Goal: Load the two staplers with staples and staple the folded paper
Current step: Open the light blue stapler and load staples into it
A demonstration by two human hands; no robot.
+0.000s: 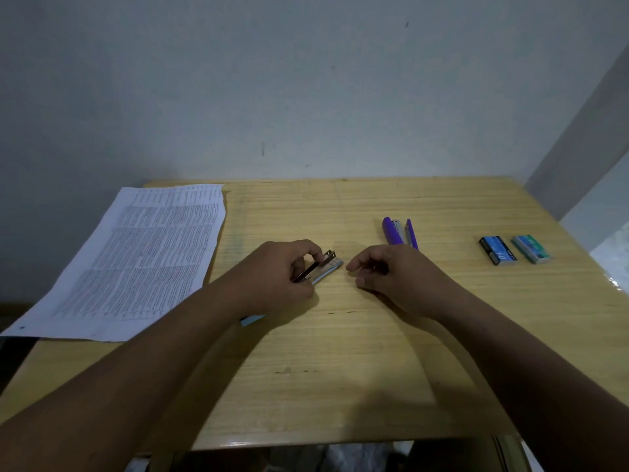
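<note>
My left hand point(282, 274) grips a light blue stapler point(321, 270) near the table's middle; its metal staple channel is swung open and points right. A light blue end of it pokes out below my wrist. My right hand point(384, 277) hovers just right of the stapler's tip, fingers curled; whether it pinches staples is too small to tell. A purple stapler point(400, 233) lies opened up behind my right hand. Two staple boxes sit at the right: a dark blue one point(497, 251) and a teal one point(531, 249). The printed paper point(136, 260) lies flat at the left.
The wooden table point(340, 369) stands against a grey wall. The paper overhangs the table's left edge. A bright opening shows at the far right past the table's edge.
</note>
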